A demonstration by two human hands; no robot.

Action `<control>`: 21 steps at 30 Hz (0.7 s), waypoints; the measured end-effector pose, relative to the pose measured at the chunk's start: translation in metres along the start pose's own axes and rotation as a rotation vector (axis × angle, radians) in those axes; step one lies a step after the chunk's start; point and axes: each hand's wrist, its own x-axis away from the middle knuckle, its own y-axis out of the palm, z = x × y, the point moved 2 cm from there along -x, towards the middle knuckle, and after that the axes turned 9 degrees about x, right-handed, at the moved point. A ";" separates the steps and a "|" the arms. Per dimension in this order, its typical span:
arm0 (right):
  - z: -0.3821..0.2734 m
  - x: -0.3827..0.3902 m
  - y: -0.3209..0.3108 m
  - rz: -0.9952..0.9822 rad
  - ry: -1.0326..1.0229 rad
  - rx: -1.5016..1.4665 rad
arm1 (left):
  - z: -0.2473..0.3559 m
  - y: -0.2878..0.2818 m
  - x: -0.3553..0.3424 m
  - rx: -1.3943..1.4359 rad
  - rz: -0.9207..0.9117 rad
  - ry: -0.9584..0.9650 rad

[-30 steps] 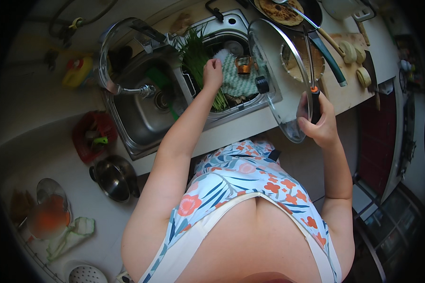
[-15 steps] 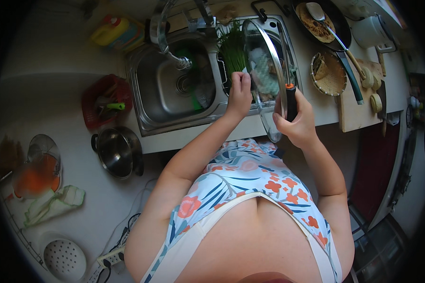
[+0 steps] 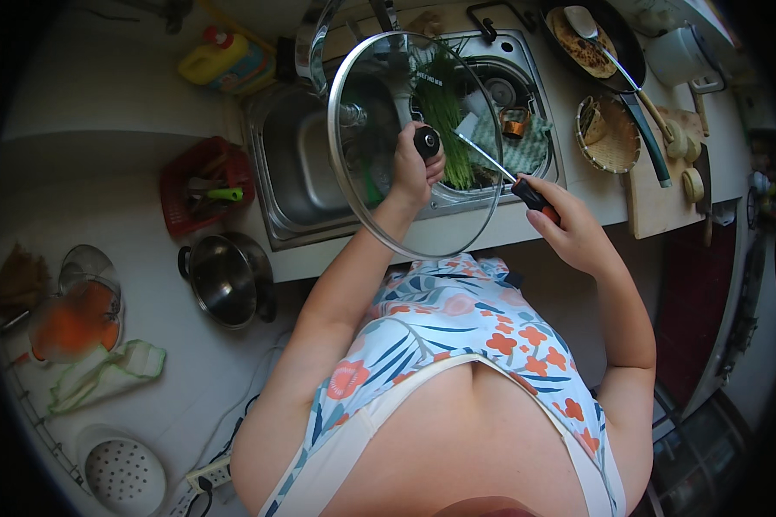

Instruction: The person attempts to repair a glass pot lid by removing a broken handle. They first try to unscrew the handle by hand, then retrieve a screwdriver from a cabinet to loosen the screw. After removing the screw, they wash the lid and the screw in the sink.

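A round glass lid with a metal rim is held up in front of the sink, its broad face toward me. My left hand is closed around the lid's black knob, which has a small metal screw at its centre. My right hand grips a screwdriver by its black and orange handle, to the right of the lid. The metal shaft points up and left, overlapping the lid in view. Its tip appears apart from the knob; whether it touches the glass I cannot tell.
Green stalks lie in the right part of the sink, beside a green cloth. To the right are a frying pan, a wicker basket and a cutting board. On the left stand a red basket and a metal pot.
The lid has turned from nearly edge-on to face me and shifted left. My left hand has taken its knob, while my right hand has left the rim and moved right with the screwdriver.
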 end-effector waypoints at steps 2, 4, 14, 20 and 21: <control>-0.011 0.000 -0.007 -0.018 0.080 -0.013 | 0.007 0.008 0.004 0.023 -0.034 -0.027; -0.013 0.001 -0.009 -0.009 0.086 -0.013 | 0.010 0.012 0.005 0.053 -0.043 -0.048; -0.017 -0.004 -0.020 0.032 0.032 -0.088 | 0.019 0.028 0.012 0.033 -0.142 -0.053; -0.013 -0.004 -0.028 -0.092 0.161 -0.185 | 0.021 0.032 0.015 -0.028 -0.137 0.022; -0.013 -0.004 -0.029 -0.093 0.178 -0.204 | 0.022 0.033 0.015 -0.035 -0.133 0.026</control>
